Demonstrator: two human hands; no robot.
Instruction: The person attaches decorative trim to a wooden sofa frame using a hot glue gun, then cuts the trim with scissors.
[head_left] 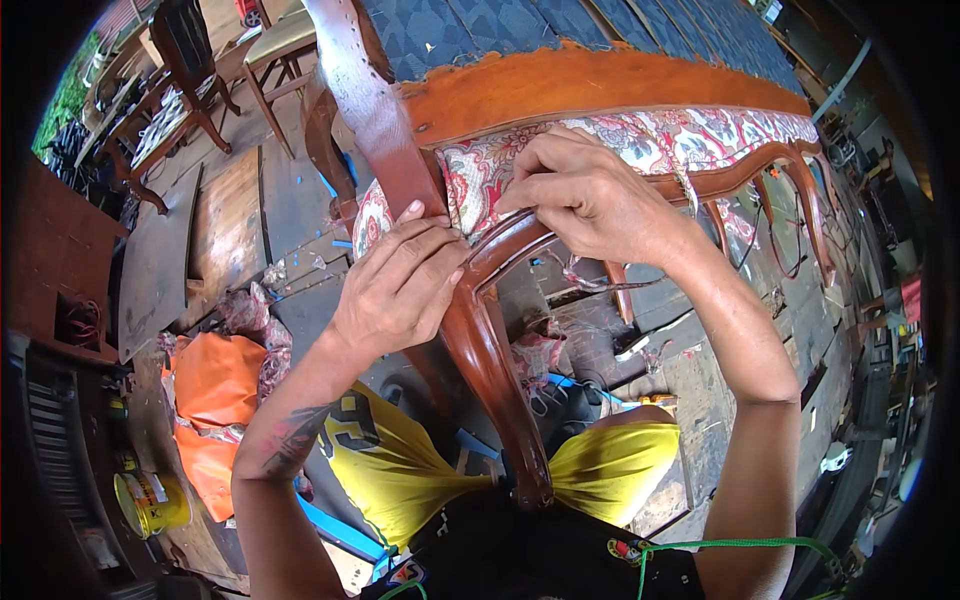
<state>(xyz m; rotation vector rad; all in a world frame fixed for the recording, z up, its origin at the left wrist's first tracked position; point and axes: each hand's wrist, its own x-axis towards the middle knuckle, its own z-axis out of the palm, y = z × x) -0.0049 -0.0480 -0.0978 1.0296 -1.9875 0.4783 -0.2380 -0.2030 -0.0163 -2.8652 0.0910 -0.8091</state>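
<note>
A long upholstered wooden seat with floral fabric (650, 140) on its cushion stands before me. Its polished curved front leg (485, 350) comes down between my knees. My left hand (400, 285) lies on the corner of the frame, fingers stretched over the joint below the arm post (375, 115) and touching the fabric's edge. My right hand (590, 195) is closed in a pinch at the seam between the floral fabric and the front wooden rail (510, 245). What sits in its fingertips is hidden. A loose strip (688, 190) hangs over the rail to the right.
Orange material (215, 385) and fabric scraps lie on the plank floor at left, near a yellow bucket (150, 500). Wooden chairs (175, 95) stand at the upper left. Blue patterned backing (480, 35) covers the seat's back. A blue hose or strap (340, 530) runs by my legs.
</note>
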